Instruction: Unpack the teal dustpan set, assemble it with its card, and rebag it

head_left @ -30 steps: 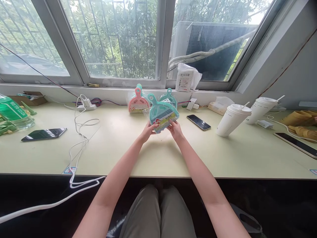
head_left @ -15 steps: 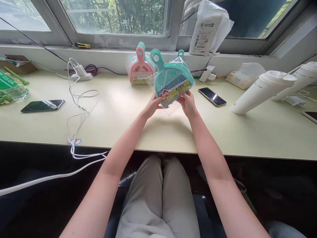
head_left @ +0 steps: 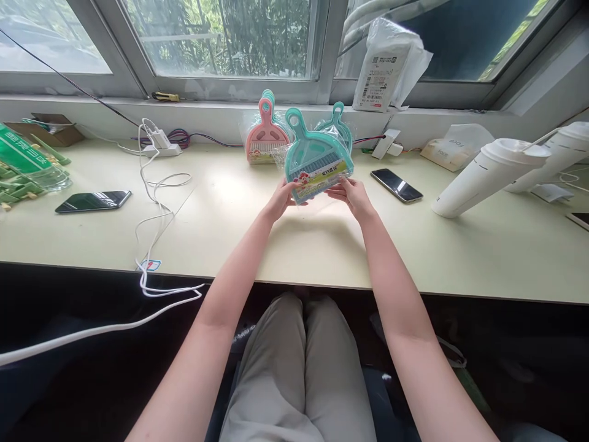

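Note:
A teal dustpan and brush set [head_left: 317, 158] in clear wrapping is held between my two hands above the table, its handle up and tilted a little left. My left hand [head_left: 281, 200] is closed on its lower left corner, thumb in front. At the lower right corner, my right hand [head_left: 350, 194] grips it with the thumb on the printed label. Just behind stands another teal set [head_left: 339, 127], partly hidden by the held one. To its left, a pink set [head_left: 265, 136] leans upright with teal handles showing behind it.
Phones [head_left: 396, 185] [head_left: 94, 201] lie to both sides. White cups [head_left: 488, 178] stand at right near a tissue pack [head_left: 453, 148]. White cables [head_left: 154, 202] run over the table edge at left, beside a power strip [head_left: 161, 150]. A wrapped package [head_left: 381, 73] rests on the sill.
The held teal set has come down slightly and tilts less, showing more of the teal set behind it. Both hands keep their hold. The camera view has shifted slightly.

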The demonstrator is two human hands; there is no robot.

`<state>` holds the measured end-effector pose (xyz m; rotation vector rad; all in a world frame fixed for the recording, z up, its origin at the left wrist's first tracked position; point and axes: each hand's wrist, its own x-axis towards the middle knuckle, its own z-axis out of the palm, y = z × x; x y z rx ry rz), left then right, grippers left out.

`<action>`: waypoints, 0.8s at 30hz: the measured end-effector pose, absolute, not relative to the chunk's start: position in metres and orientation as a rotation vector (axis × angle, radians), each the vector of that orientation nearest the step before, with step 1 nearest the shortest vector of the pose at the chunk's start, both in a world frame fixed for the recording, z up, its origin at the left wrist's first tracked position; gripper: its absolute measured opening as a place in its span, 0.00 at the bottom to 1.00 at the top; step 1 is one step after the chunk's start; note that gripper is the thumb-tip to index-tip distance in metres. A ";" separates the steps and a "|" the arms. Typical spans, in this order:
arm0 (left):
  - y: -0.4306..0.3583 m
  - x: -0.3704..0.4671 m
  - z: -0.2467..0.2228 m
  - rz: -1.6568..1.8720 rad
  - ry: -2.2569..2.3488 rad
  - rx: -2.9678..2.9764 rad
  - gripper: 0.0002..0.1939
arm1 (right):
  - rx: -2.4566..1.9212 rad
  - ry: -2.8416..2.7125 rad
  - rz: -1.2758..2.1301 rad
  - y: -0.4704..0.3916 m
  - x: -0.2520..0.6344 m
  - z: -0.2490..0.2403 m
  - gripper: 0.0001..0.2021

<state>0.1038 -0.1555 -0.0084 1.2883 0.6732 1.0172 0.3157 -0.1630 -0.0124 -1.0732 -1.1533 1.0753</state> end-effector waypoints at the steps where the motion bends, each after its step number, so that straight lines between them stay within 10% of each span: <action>1: -0.152 0.101 -0.009 1.047 0.685 1.264 0.30 | -1.096 -1.181 1.039 -0.163 0.318 -0.013 0.23; 10: -0.139 0.076 -0.013 1.178 0.715 1.006 0.25 | -1.274 -1.499 0.023 -0.167 0.323 -0.015 0.15; 24: -0.144 0.075 -0.019 0.823 0.660 1.176 0.27 | -1.160 -1.363 0.301 -0.152 0.320 -0.032 0.14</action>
